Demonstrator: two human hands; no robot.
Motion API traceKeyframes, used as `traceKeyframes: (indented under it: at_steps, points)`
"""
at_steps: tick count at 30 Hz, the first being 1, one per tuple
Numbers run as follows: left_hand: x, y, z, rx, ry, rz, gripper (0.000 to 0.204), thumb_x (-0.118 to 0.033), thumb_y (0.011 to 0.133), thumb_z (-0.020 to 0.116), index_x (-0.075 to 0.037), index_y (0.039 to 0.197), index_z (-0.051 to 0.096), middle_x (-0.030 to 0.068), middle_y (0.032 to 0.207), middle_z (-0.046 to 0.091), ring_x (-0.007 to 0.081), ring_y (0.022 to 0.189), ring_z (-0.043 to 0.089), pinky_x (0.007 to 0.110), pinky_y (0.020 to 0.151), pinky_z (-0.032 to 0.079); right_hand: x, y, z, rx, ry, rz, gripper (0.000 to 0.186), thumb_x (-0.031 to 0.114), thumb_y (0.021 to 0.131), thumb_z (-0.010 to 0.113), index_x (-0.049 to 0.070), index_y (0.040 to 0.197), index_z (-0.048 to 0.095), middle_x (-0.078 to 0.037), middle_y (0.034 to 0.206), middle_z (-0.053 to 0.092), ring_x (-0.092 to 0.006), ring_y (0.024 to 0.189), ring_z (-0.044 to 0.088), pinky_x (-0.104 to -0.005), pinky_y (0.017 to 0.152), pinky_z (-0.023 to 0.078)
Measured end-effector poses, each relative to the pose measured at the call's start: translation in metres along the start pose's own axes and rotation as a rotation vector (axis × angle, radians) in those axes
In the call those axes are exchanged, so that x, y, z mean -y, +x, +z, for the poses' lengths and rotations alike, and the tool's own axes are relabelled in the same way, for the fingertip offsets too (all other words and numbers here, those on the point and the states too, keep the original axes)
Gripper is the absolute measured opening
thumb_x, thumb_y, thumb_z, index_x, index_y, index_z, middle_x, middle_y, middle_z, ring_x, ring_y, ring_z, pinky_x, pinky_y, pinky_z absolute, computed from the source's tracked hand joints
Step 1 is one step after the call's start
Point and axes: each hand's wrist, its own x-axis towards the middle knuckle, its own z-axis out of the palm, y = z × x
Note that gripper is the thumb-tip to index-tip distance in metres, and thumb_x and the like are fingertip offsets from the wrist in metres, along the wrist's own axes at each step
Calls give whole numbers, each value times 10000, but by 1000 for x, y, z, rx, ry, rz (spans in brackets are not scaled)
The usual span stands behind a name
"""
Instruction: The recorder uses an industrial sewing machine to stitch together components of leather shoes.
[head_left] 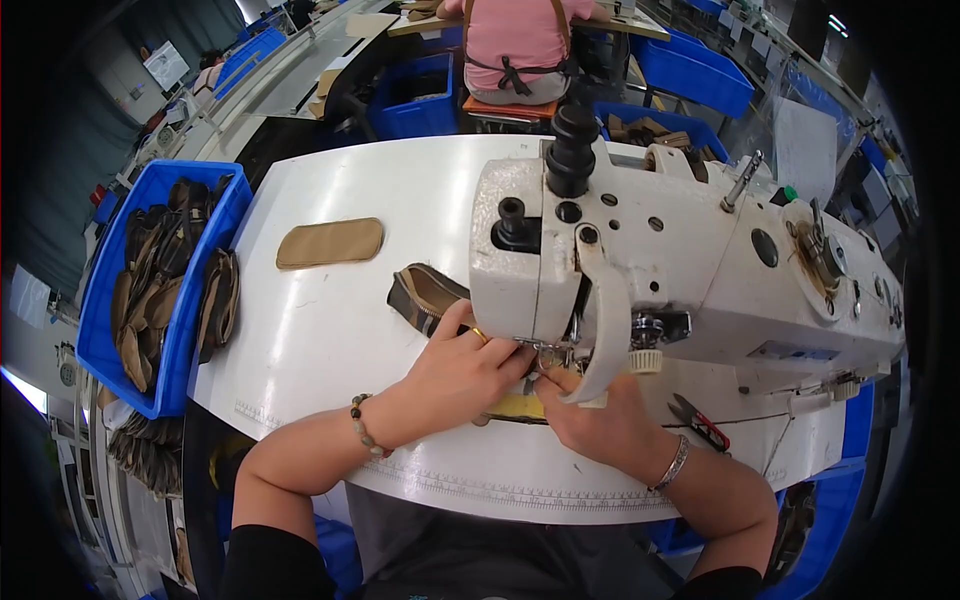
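A white sewing machine [510,270] stands over the table, its presser foot between my hands. A curved brown fabric piece with a zipper edge [420,300] lies on the tabletop and runs in under the machine head. My left hand [455,375], a ring on one finger, presses and grips this piece left of the needle. Close on the right, my right hand [600,415] has its thumb and fingers pinched on the work beside the presser foot. My fingers and the machine hide much of the gripped part. Below them shows a yellow patch [520,407].
A tan rounded panel [330,243] lies at the table's back left. Red-handled thread snips [700,422] lie right of my right hand. A blue bin [92,300] of brown zippered pieces stands at the left, one piece [219,305] beside it. Ahead sits a person in pink [515,45].
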Motion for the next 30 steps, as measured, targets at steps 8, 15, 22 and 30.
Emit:
traceKeyframes:
  at_steps: [8,15,22,30]
  points:
    - [-2,-3,-3,-116,81,-2,308,-146,764,639,-106,1055,729,16,1025,652,196,1035,591,476,1052,380,-1,-3,4,-68,25,228,127,158,753,721,45,720,673,-102,630,605,-293,553,620,-402,500,485]
    - [-4,-4,-5,-193,15,129,298,-117,719,642,-6,985,717,75,990,692,213,1012,618,368,941,495,-4,-9,6,-42,259,418,91,96,813,730,109,903,720,-73,857,688,-253,774,699,-384,644,554]
    - [-3,-3,-6,-143,25,144,331,-107,732,637,22,1031,695,110,1054,688,225,997,630,318,856,539,-3,-9,6,56,146,407,140,93,821,725,97,961,738,-98,857,702,-263,789,705,-389,679,558]
    - [-11,1,-13,-54,52,124,299,-110,717,638,11,985,691,104,1028,679,202,919,614,290,814,538,-3,-8,15,7,43,220,190,172,733,712,7,676,636,-140,642,637,-304,567,638,-412,567,506]
